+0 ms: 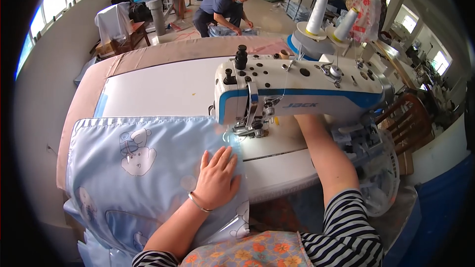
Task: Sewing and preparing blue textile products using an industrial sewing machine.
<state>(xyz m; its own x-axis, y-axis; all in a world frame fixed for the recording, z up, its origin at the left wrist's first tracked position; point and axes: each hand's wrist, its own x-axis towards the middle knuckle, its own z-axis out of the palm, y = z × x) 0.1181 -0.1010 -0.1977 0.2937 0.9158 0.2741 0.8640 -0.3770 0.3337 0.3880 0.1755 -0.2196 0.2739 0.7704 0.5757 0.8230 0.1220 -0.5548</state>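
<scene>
Left hand (216, 172) is laid flat, fingers spread, palm pressed on the light-blue printed fabric (143, 168), just left of the presser foot (250, 129). Right hand is hidden behind the sewing machine (302, 94); only the forearm (324, 153) is seen going under the machine arm, so its state can't be told. Fabric is spread over the left of the white table (163, 89), right edge at the needle area.

For a clean seam, fabric should be kept flat w/ even palm pressure, edge fed straight, fingertips kept clear of the foot.

Further out: two thread cones (329, 17) behind the machine, a wooden chair (408, 123) at right, another person (222, 7) bent over work in the bkgd. Machine head blocks the view of the right hand.
</scene>
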